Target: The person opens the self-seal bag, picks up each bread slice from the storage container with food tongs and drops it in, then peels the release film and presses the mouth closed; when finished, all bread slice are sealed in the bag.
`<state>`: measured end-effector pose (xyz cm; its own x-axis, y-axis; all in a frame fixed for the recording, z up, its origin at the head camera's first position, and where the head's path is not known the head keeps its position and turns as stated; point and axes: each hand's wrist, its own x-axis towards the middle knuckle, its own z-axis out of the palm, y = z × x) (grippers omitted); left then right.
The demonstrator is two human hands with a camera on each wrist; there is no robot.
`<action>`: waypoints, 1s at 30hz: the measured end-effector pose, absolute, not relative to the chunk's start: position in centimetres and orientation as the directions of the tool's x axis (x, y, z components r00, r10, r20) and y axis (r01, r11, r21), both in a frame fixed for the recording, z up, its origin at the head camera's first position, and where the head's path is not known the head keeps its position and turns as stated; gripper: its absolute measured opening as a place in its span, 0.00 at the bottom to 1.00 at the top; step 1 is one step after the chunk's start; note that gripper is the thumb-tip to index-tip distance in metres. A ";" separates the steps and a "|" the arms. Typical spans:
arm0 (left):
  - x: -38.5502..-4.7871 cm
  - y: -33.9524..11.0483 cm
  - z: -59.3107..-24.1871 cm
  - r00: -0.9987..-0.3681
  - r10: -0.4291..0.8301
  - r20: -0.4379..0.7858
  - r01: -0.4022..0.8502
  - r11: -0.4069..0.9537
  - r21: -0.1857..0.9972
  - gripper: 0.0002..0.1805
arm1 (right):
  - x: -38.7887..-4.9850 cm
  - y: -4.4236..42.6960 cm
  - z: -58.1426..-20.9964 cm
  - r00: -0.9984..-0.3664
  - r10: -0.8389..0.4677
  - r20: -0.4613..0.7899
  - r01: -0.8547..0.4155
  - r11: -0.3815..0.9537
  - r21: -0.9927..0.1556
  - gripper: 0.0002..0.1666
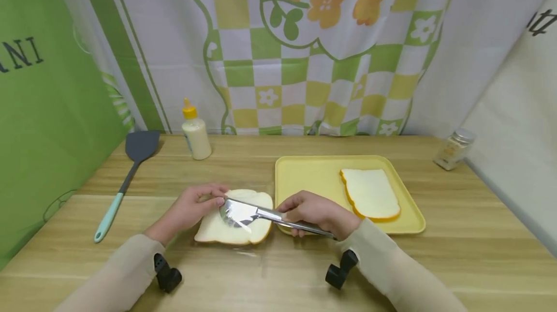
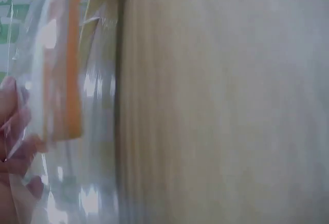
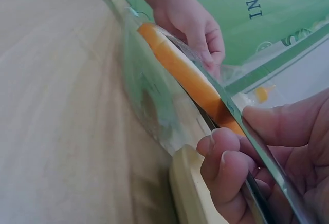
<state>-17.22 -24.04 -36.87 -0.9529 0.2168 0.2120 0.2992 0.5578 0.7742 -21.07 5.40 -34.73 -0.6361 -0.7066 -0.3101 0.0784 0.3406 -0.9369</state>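
Note:
My right hand [image 1: 311, 210] grips metal tongs [image 1: 270, 214], thumb on one arm and fingers curled under the other. The tongs' broad end lies over a white bread slice [image 1: 213, 227] with a brown crust; the right wrist view shows the slice between the two arms. A clear plastic bag [image 3: 146, 90] surrounds much of the slice. At the far side of the slice, my left hand [image 1: 197, 205] pinches the bag between thumb and fingers. Through the shiny plastic, the left wrist view shows the slice's orange-brown crust [image 2: 74, 80], somewhat blurred.
A yellow tray [image 1: 304, 171] bearing a second bread slice [image 1: 372, 193] is on the right. Behind the left hand stands a yellow-capped squeeze bottle [image 1: 197, 135]. A dark-headed spatula [image 1: 126, 181] lies at far left, and a small jar [image 1: 454, 149] sits at the back right.

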 end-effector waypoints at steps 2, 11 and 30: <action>-17.1 -23.8 -36.8 -0.954 0.202 0.223 0.299 0.549 0.781 0.05 | -21.0 5.4 -34.8 -0.631 -0.709 -0.314 0.080 0.343 -0.936 0.18; -17.0 -23.3 -35.7 -0.946 0.113 0.303 0.313 0.548 0.776 0.09 | -21.4 5.2 -34.6 -0.640 -0.702 -0.312 0.072 0.350 -0.934 0.18; -17.6 -23.1 -35.5 -0.931 0.048 0.361 0.298 0.669 0.681 0.12 | -21.5 4.5 -34.4 -0.678 -0.663 -0.316 0.062 0.377 -0.924 0.16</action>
